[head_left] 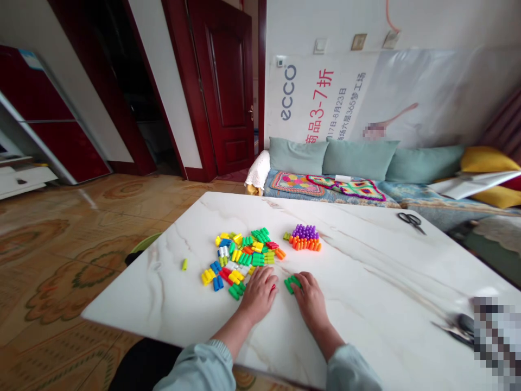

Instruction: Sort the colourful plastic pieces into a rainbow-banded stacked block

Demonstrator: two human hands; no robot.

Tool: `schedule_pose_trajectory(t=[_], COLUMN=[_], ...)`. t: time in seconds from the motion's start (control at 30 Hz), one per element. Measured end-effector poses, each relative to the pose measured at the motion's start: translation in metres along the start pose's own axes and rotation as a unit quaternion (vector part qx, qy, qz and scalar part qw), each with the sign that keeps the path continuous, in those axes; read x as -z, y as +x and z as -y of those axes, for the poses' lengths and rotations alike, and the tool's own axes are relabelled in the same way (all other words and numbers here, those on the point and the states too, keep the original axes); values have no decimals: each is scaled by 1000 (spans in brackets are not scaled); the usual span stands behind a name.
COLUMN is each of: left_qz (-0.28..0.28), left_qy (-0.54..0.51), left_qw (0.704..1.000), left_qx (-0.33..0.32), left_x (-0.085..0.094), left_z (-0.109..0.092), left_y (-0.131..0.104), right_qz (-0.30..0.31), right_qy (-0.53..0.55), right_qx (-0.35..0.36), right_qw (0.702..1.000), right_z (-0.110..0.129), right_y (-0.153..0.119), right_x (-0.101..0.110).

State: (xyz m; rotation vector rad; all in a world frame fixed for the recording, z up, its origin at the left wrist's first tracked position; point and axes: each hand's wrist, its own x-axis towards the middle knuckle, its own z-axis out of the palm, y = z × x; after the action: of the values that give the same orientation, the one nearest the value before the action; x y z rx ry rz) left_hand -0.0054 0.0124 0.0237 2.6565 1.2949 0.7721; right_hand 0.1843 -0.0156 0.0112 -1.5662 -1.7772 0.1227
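Pinching green pieces [291, 284] between thumb and fingers, the right hand [300, 281] is working inside the near edge of the white table [366, 304], bare tabletop extending toward three o'clock. The left hand [268, 282] is curling its fingers close together at the five o'clock side of the mixed pile [244, 258], a red piece [273, 287] showing by its thumb; whether it is gripping, one cannot tell. One yellow-green peg [184, 264] is lying at nine o'clock from the pile, one purple-and-orange cluster [305, 238] at two; two scissors [411, 219] are resting farther right.

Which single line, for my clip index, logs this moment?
left hand: at multicoloured pile; right hand: fingers on green pieces; purple pieces, orange pieces: grouped beyond hands; scissors: far right
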Motion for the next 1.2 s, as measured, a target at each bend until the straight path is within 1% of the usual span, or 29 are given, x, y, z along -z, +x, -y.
schedule_pose_trajectory(t=[0.13,0.23,0.27,0.33,0.4,0.43,0.47,0.53,0.6,0.67,0.83,0.97,1.03,1.1,1.2], left_qz=[37,63,59,26,-27,-51,-73,-92,-86,-58,34,82,93,90,79], left_qy=[-14,-22,-26,-38,-44,-42,-33,-16,-2,9,42,50,48,45,35], left_qw=[999,997,997,998,999,998,995,989,986,987,985,983,983,984,990], left_qx=[-15,-28,-33,-38,-11,16,57,113,140,150,161,157,151,145,116], left_x=[-3,3,8,23,40,49,57,69,75,76,65,62,62,60,54], left_z=[3,5,7,14,29,39,50,71,87,96,104,113,115,113,99], left_y=[2,9,12,18,24,26,28,31,33,38,56,69,74,79,89], right_qz=[10,15,18,25,36,40,43,47,47,47,50,50,49,49,53], right_qy=[-44,-75,-82,-94,-104,-108,-111,-119,-126,-130,-135,-134,-132,-133,-138], right_qx=[27,46,48,46,40,37,35,31,28,25,25,25,24,21,15], right_qw=[999,996,995,994,993,993,992,991,991,990,989,989,990,990,989], right_z=[0,2,2,2,2,2,2,3,4,6,6,5,5,6,8], right_y=[1,1,1,1,1,1,1,1,1,0,0,0,0,0,0], right_x=[0,0,0,0,0,0,-1,-2,-2,-3,-3,-3,-3,-3,-3])
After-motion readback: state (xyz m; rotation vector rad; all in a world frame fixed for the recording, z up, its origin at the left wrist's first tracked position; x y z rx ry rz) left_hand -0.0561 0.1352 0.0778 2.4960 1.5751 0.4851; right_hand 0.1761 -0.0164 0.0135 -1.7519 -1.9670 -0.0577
